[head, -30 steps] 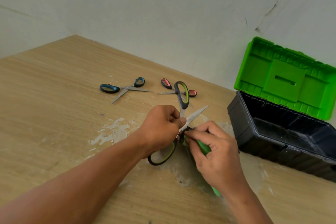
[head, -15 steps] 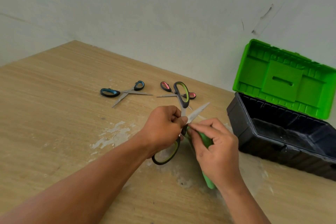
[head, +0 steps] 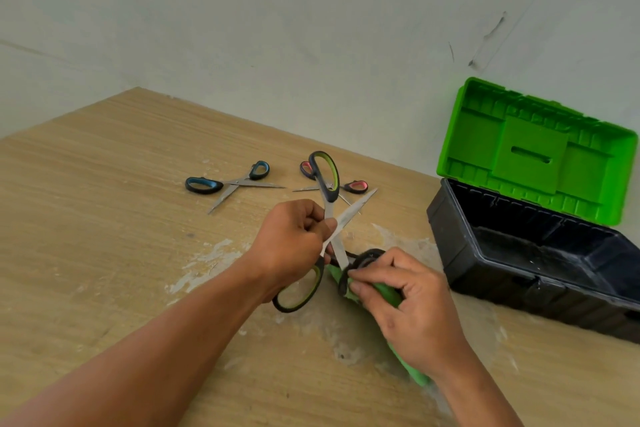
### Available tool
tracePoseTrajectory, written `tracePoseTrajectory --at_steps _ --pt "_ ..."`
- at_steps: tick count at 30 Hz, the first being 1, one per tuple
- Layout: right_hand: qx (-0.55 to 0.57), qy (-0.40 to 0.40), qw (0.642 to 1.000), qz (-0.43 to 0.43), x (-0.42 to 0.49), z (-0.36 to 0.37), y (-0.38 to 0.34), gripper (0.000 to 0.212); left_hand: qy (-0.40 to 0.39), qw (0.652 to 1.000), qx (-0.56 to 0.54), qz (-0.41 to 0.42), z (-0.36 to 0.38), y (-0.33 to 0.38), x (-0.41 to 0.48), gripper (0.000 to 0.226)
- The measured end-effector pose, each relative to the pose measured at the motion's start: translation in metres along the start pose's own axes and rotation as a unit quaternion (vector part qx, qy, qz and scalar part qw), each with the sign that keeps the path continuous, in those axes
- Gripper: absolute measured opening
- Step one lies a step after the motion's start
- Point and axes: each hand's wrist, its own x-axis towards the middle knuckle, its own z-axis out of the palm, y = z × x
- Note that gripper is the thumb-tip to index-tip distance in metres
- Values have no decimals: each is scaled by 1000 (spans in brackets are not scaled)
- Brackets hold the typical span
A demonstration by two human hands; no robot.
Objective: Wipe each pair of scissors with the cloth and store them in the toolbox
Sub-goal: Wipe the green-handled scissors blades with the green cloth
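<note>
My left hand (head: 294, 243) grips the green-and-black scissors (head: 325, 174) at the pivot, blades spread wide. One handle stands up, the other hangs below my palm. One blade points up and right; the other points down into the green cloth (head: 384, 289). My right hand (head: 412, 308) pinches that cloth around the lower blade's tip. The toolbox (head: 519, 263) stands at the right, its black body open and its green lid (head: 533, 152) tilted back against the wall.
Blue-handled scissors (head: 207, 185) lie open on the wooden table (head: 104, 218) beyond my hands. Red-handled scissors (head: 356, 186) lie next to them, partly behind the raised handle. White smears mark the tabletop near my hands. A wall runs behind the table.
My right hand has slid the cloth from near the pivot down along the lower blade to its tip. My left hand keeps its grip and has shifted slightly left.
</note>
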Motion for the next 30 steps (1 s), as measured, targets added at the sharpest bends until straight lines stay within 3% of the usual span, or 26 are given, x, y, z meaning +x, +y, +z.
tracePoseTrajectory --at_steps 4,8,13,20,25,30 --pt "25 50 998 5 10 7 -4 19 1 1000 -16 3 3 2 2 17" --pt "37 -14 998 44 2 0 -4 22 26 999 -41 -8 -8 3 4 15" --pt "29 26 999 30 7 7 -8 24 45 996 -70 -23 -10 5 8 18" --pt "27 17 999 16 1 2 -7 28 50 994 -87 -46 -16 10 8 18" --pt "42 -35 997 45 0 -19 -10 27 57 996 -67 -31 -24 10 10 18" --pt "91 61 991 70 10 -25 -9 30 24 998 -52 -13 -18 12 6 15"
